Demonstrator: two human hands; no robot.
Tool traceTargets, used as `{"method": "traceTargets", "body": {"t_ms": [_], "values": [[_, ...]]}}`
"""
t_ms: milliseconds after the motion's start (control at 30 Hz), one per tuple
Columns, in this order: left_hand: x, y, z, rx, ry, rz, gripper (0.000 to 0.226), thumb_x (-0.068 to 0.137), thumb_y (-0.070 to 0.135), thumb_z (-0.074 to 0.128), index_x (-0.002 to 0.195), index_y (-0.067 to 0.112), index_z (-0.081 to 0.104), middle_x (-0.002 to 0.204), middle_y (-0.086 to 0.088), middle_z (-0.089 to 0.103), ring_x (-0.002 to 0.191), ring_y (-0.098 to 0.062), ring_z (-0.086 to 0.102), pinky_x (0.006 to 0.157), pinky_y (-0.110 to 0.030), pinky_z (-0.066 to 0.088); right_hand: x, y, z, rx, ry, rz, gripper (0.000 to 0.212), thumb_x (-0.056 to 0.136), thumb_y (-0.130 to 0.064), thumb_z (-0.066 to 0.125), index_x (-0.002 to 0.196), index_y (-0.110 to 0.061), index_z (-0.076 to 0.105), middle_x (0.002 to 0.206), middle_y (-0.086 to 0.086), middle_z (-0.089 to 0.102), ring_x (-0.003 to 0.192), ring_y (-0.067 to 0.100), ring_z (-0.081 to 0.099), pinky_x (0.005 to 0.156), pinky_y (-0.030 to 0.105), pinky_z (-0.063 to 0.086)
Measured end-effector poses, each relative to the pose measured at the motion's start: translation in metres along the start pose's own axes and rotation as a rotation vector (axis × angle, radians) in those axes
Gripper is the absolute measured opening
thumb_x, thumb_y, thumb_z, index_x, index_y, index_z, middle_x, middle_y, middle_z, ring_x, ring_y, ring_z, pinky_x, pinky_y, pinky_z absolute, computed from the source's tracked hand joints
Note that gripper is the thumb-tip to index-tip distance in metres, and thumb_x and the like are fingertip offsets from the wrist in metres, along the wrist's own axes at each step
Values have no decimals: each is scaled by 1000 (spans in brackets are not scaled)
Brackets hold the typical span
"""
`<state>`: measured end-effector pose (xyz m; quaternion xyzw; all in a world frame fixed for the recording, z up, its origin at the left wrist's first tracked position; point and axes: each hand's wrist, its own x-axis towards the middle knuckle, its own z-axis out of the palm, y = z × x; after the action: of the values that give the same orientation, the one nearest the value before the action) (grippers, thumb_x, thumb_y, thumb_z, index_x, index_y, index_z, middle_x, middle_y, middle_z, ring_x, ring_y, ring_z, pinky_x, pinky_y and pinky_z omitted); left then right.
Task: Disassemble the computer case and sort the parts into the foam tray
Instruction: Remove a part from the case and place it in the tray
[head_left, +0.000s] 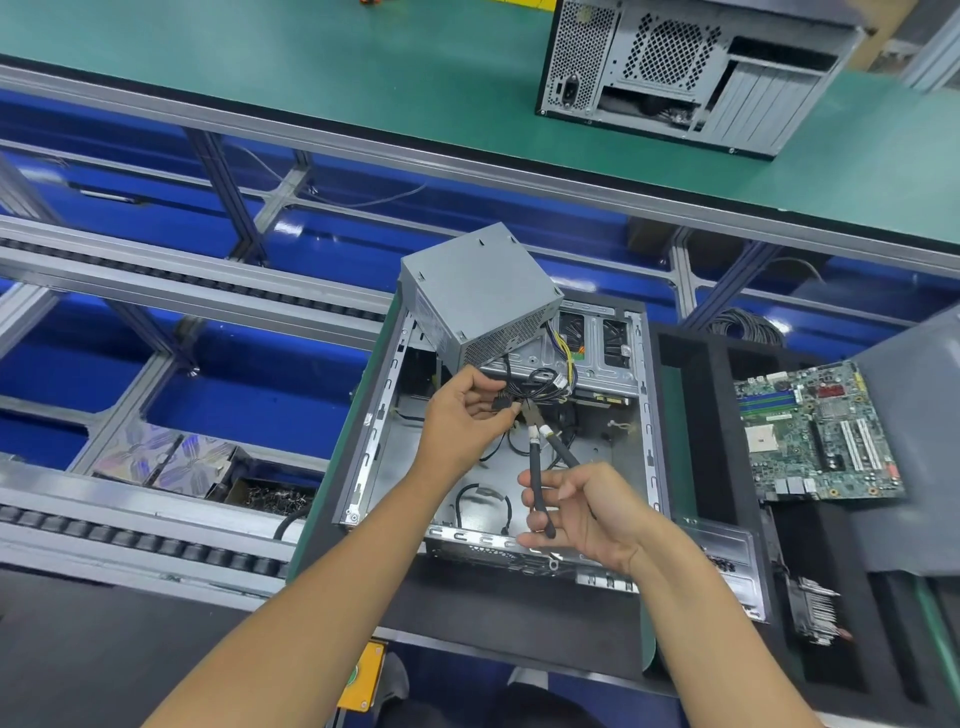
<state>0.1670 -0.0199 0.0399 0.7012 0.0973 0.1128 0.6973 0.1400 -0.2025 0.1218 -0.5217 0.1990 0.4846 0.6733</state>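
A bundle of black cables (524, 389) is pinched by the left hand (467, 415) above the open computer case (374, 415). Cutting pliers (537, 457) are gripped by the right hand (587, 514), fingers curled round the near handle, with the tips set at the cables just right of the left thumb. The power supply (478, 291) is seen tilted on the far left corner of the case, its cables running down to the hands. The case interior below the hands lies largely open, with loose wires on its floor. To the right, the foam tray (717, 467) adjoins the case; a motherboard (815, 431) rests in it. A second case (691, 67) stands on the far tabletop (363, 67).
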Motion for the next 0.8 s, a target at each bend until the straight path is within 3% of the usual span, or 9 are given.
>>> {"method": "traceTargets", "body": {"t_ms": [167, 300, 467, 567, 633, 700, 800], "values": [[0, 0, -2, -5, -11, 0, 28, 77, 14, 90, 89, 24, 66, 84, 10, 73, 88, -7, 70, 79, -19, 55, 0, 3, 7, -12, -1, -60, 37, 68, -6, 37, 102, -5, 51, 71, 6, 53, 49, 16, 36, 48, 28, 41], [1, -1, -3, 6, -18, -3, 28, 79, 10, 88, 91, 22, 66, 86, 5, 74, 87, -9, 72, 78, -21, 57, -1, 4, 6, 43, -34, -75, 35, 67, -6, 37, 99, -5, 51, 70, 6, 52, 47, 15, 34, 45, 26, 37], [3, -2, -4, -43, 54, -5, 25, 84, 8, 84, 93, 18, 63, 79, 12, 73, 68, -3, 66, 66, -16, 54, -10, -2, -4, 52, -103, -104, 36, 66, -6, 38, 96, -6, 56, 72, 6, 50, 49, 15, 32, 46, 27, 37], [2, -1, -2, -24, 34, -2, 24, 88, 14, 80, 96, 26, 60, 88, 11, 73, 72, -15, 72, 66, -24, 58, -13, -3, -8, -22, -56, -148, 42, 66, -1, 37, 103, -3, 56, 74, 9, 54, 51, 19, 41, 51, 30, 41], [2, 0, 0, -41, 10, -14, 24, 92, 15, 76, 101, 28, 58, 100, 0, 71, 76, -24, 76, 66, -26, 59, -12, 0, -12, -74, 1, -208, 45, 71, 8, 33, 107, 1, 59, 80, 13, 60, 55, 23, 53, 57, 36, 50], [2, -1, 1, -39, -16, -19, 22, 96, 15, 71, 106, 26, 54, 109, -8, 65, 75, -25, 76, 64, -21, 55, -10, 2, -18, -104, 52, -248, 50, 74, 14, 28, 111, 4, 61, 90, 18, 68, 65, 29, 65, 70, 43, 58], [2, -3, 2, -25, -71, -44, 19, 102, 17, 62, 109, 31, 49, 116, -8, 60, 72, -24, 73, 67, -21, 52, -7, 5, -25, -125, 101, -260, 58, 74, 14, 28, 121, 6, 61, 107, 23, 74, 87, 35, 72, 92, 49, 55]]}}
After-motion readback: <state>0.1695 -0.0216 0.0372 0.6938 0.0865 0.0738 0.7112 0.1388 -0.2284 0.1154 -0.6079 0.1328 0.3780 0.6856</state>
